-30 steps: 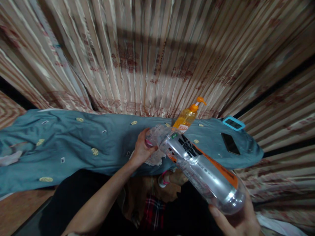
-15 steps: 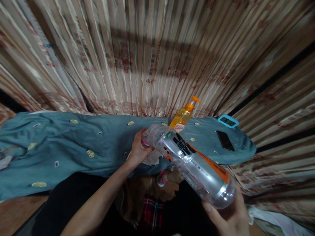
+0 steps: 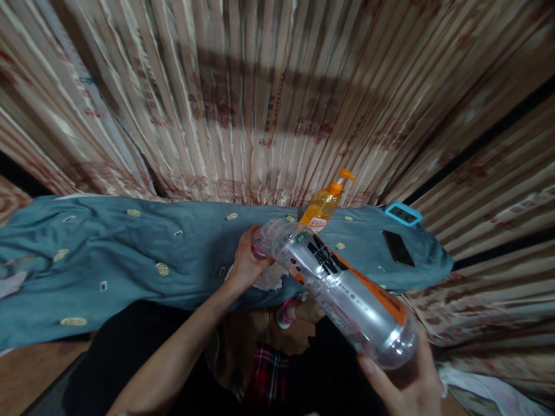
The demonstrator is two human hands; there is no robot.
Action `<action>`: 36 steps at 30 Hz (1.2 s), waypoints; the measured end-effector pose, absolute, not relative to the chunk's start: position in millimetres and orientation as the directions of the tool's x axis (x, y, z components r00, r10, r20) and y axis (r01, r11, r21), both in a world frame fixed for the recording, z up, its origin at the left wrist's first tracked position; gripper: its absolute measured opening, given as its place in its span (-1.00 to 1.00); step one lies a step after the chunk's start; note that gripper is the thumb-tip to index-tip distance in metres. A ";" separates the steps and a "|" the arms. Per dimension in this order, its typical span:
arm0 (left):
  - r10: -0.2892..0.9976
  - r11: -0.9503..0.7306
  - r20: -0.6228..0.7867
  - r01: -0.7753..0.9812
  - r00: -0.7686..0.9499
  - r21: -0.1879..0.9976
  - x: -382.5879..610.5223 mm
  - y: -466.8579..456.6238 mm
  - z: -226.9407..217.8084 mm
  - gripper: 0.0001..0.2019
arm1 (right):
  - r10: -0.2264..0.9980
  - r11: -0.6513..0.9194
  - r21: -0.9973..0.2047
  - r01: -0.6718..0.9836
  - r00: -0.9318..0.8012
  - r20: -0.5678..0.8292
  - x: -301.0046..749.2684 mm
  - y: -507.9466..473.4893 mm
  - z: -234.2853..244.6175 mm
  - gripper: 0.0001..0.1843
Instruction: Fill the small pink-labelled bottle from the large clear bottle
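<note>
A large clear plastic bottle (image 3: 347, 289) with a silver, orange and black label lies slanted across both hands, its base toward me at the lower right. My right hand (image 3: 405, 370) is closed around the base, thumb on the near side. At the other end, my left hand (image 3: 249, 263) grips the clear, narrower top, where a pinkish part shows by the fingers. Whether that part belongs to the bottle or is a separate small piece, I cannot tell. Under the left hand, a crumpled whitish tissue (image 3: 271, 278) rests on the cloth. Just behind the bottle stands an orange pump bottle (image 3: 323, 207).
A teal patterned cloth (image 3: 130, 254) covers the long surface ahead. A dark phone (image 3: 398, 248) and a blue-framed digital clock (image 3: 403, 214) lie at its right end. A pleated curtain (image 3: 260, 104) hangs close behind. At the far left edge is a whitish item (image 3: 12, 284).
Almost nothing differs. The view has shifted very slightly, and both hands keep the same hold on the plastic bottle.
</note>
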State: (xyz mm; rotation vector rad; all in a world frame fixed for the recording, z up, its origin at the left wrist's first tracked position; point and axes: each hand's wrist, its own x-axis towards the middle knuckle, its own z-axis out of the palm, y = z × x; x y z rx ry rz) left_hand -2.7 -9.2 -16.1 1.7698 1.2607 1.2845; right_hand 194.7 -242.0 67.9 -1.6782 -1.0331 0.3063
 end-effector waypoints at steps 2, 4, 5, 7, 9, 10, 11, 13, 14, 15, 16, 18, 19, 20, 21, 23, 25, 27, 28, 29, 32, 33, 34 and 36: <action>0.934 -0.355 0.347 0.332 0.084 0.874 -2.8 -9.6 -16.3 -0.11 | 0.751 -0.034 -0.882 0.470 0.594 0.288 194.5 -241.7 68.5 -0.06; 0.936 -0.349 0.342 0.323 0.079 0.880 -2.6 -9.9 -16.7 -0.08 | 0.746 -0.035 -0.886 0.462 0.602 0.285 194.6 -241.6 68.6 -0.04; 0.936 -0.348 0.343 0.321 0.074 0.881 -2.5 -10.0 -17.0 -0.07 | 0.742 -0.038 -0.888 0.459 0.608 0.283 194.7 -241.5 68.5 -0.04; 0.934 -0.353 0.349 0.319 0.069 0.880 -2.2 -10.0 -17.7 -0.07 | 0.734 -0.051 -0.887 0.458 0.620 0.278 195.4 -241.3 67.8 -0.01; 0.930 -0.364 0.360 0.311 0.074 0.878 -2.0 -10.0 -18.4 -0.08 | 0.732 -0.061 -0.885 0.462 0.624 0.275 196.6 -241.2 66.8 0.02; 0.928 -0.371 0.365 0.307 0.077 0.876 -2.0 -9.9 -18.6 -0.09 | 0.733 -0.065 -0.884 0.463 0.624 0.273 197.3 -241.3 66.2 0.04; 0.925 -0.377 0.371 0.305 0.079 0.875 -1.9 -9.8 -18.8 -0.10 | 0.734 -0.067 -0.884 0.463 0.623 0.270 198.0 -241.3 65.6 0.05; 0.922 -0.384 0.380 0.307 0.076 0.871 -1.7 -9.8 -18.9 -0.11 | 0.736 -0.071 -0.881 0.468 0.621 0.271 199.6 -241.8 64.4 0.05; 0.921 -0.387 0.383 0.310 0.074 0.869 -1.5 -9.8 -18.8 -0.11 | 0.736 -0.074 -0.876 0.477 0.618 0.275 200.4 -242.1 63.9 0.05; 0.919 -0.390 0.386 0.311 0.076 0.867 -1.4 -9.8 -18.7 -0.11 | 0.737 -0.077 -0.869 0.488 0.615 0.280 201.0 -242.4 63.5 0.05; 0.918 -0.393 0.389 0.311 0.079 0.865 -1.3 -9.7 -18.5 -0.12 | 0.738 -0.077 -0.863 0.498 0.611 0.287 201.5 -242.7 63.2 0.04; 0.916 -0.398 0.392 0.310 0.085 0.864 -1.3 -9.7 -18.2 -0.12 | 0.740 -0.074 -0.855 0.513 0.603 0.298 201.8 -242.9 63.2 0.02; 0.916 -0.398 0.392 0.310 0.085 0.863 -1.5 -9.7 -18.0 -0.12 | 0.741 -0.071 -0.855 0.514 0.601 0.300 201.6 -242.8 63.5 0.01; 0.916 -0.398 0.392 0.311 0.084 0.863 -1.6 -9.8 -17.9 -0.13 | 0.741 -0.069 -0.857 0.510 0.602 0.298 201.2 -242.6 64.0 0.01; 0.916 -0.399 0.393 0.311 0.084 0.863 -1.9 -9.8 -17.7 -0.13 | 0.739 -0.070 -0.862 0.503 0.606 0.294 200.6 -242.3 64.6 0.01; 0.916 -0.400 0.392 0.308 0.089 0.863 -2.6 -10.0 -17.4 -0.13 | 0.734 -0.079 -0.870 0.487 0.618 0.280 199.4 -241.7 66.1 0.02; 0.917 -0.397 0.386 0.304 0.098 0.866 -3.4 -10.1 -17.0 -0.12 | 0.733 -0.085 -0.878 0.471 0.627 0.265 198.4 -241.1 67.6 0.03; 0.920 -0.391 0.376 0.299 0.109 0.871 -4.1 -10.0 -16.5 -0.12 | 0.729 -0.089 -0.884 0.459 0.634 0.256 197.7 -240.6 69.2 0.04; 0.921 -0.390 0.373 0.297 0.114 0.872 -4.3 -9.9 -16.3 -0.12 | 0.727 -0.092 -0.886 0.455 0.639 0.253 197.3 -240.3 69.9 0.04; 0.920 -0.391 0.373 0.295 0.119 0.872 -4.5 -9.8 -16.2 -0.12 | 0.722 -0.096 -0.888 0.450 0.646 0.249 196.8 -240.0 70.7 0.04; 0.919 -0.394 0.376 0.291 0.118 0.872 -4.3 -9.7 -16.0 -0.12 | 0.709 -0.101 -0.895 0.435 0.662 0.242 194.9 -238.8 73.1 0.06; 0.920 -0.392 0.376 0.290 0.111 0.873 -4.0 -9.7 -16.0 -0.12 | 0.709 -0.097 -0.898 0.430 0.663 0.241 194.3 -238.4 73.8 0.06; 0.921 -0.389 0.375 0.290 0.105 0.875 -3.8 -9.8 -16.1 -0.12 | 0.711 -0.092 -0.900 0.427 0.660 0.240 193.9 -238.1 74.4 0.05; 0.923 -0.384 0.372 0.288 0.096 0.877 -3.3 -10.0 -16.0 -0.12 | 0.716 -0.085 -0.901 0.425 0.656 0.241 193.9 -237.7 74.8 0.03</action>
